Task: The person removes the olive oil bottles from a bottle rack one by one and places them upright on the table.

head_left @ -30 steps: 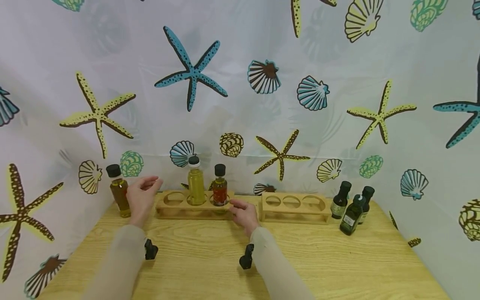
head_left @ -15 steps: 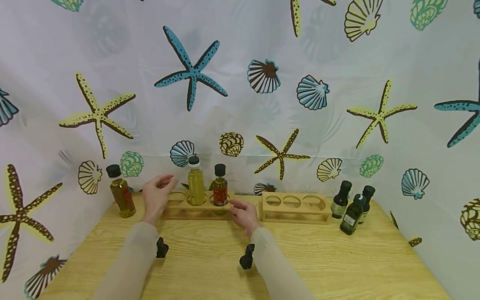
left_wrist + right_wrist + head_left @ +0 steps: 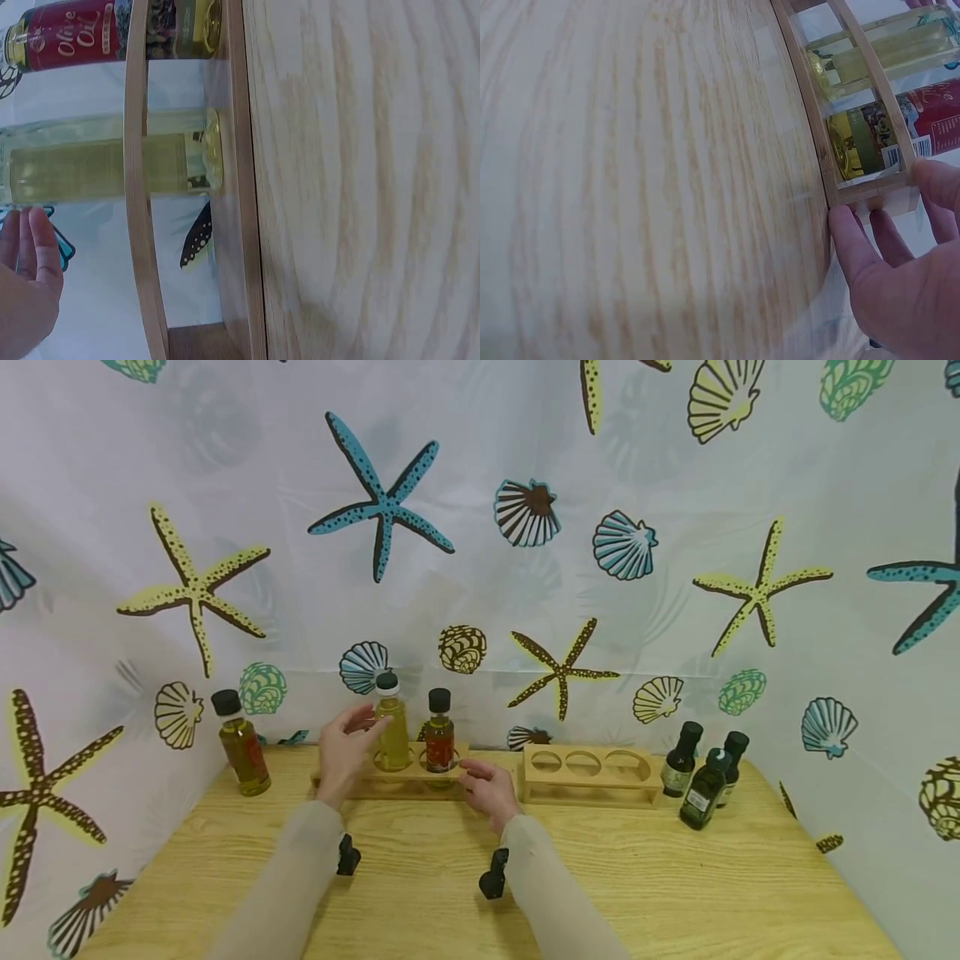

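A wooden bottle rack (image 3: 420, 788) carries two bottles upright in its round holes: a pale-yellow oil bottle (image 3: 392, 735) and a red-labelled olive oil bottle (image 3: 440, 745). My left hand (image 3: 348, 748) is at the left of the pale bottle, fingers extended and thumb apart. In the left wrist view its fingertips are close to that bottle's side; contact is unclear. My right hand (image 3: 489, 790) holds the right end of the rack, its thumb at the upper corner and fingers against the end piece (image 3: 877, 189). The rack's leftmost hole is hidden behind my left hand.
Another olive oil bottle (image 3: 243, 752) stands at the table's left. Right of my right hand is a second wooden rack (image 3: 590, 777) without bottles in its holes. Several dark bottles (image 3: 699, 797) cluster farther right. A patterned curtain (image 3: 480, 585) hangs directly behind the table (image 3: 637, 868).
My left hand has moved right, from beside the far-left olive oil bottle, past the rack's left hole, to the pale-yellow oil bottle. My right hand has stayed at the rack's end.
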The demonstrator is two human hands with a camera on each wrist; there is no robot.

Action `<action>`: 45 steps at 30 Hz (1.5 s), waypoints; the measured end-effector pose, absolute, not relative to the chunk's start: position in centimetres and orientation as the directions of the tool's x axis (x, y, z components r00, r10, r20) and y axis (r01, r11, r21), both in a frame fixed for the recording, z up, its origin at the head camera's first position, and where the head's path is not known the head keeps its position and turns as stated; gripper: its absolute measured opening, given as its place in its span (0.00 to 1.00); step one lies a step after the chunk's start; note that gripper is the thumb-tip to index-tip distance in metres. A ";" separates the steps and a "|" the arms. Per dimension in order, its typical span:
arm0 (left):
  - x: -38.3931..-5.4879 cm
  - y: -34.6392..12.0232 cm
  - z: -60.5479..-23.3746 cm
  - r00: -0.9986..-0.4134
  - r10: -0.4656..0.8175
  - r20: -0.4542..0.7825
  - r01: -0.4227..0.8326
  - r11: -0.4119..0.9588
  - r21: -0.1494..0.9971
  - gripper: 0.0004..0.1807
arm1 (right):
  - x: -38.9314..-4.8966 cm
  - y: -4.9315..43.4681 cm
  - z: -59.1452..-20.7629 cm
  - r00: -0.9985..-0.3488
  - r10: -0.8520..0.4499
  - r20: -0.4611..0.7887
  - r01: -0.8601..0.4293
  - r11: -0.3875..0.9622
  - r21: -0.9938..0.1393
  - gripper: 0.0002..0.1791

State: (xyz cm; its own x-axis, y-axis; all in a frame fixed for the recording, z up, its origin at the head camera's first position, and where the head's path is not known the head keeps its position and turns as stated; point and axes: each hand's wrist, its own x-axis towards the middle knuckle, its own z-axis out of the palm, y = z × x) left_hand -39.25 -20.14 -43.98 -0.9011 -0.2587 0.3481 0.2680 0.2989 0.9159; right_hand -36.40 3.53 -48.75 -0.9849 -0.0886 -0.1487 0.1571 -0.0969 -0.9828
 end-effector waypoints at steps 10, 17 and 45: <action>-40.2 -18.9 -44.5 -0.917 -0.253 0.309 0.225 0.314 0.923 0.35 | -36.2 3.5 -48.8 -0.986 -0.087 -0.142 0.150 -0.091 -0.984 0.18; -40.4 -18.2 -44.6 -0.924 -0.231 0.305 0.229 0.306 0.924 0.38 | -36.5 3.4 -49.2 -0.987 -0.071 -0.146 0.152 -0.087 -0.985 0.17; -40.3 -17.9 -44.7 -0.943 -0.197 0.268 0.198 0.315 0.928 0.36 | -36.4 3.3 -49.1 -0.990 -0.044 -0.132 0.134 -0.052 -0.990 0.17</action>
State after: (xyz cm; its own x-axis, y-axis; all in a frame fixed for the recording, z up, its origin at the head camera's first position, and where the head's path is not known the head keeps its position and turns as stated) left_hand -40.30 -17.87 -44.72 -0.9431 -0.1969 0.2678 0.1977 0.3154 0.9281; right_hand -36.36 3.25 -49.10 -0.9903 -0.0444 -0.1320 0.1342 -0.0518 -0.9896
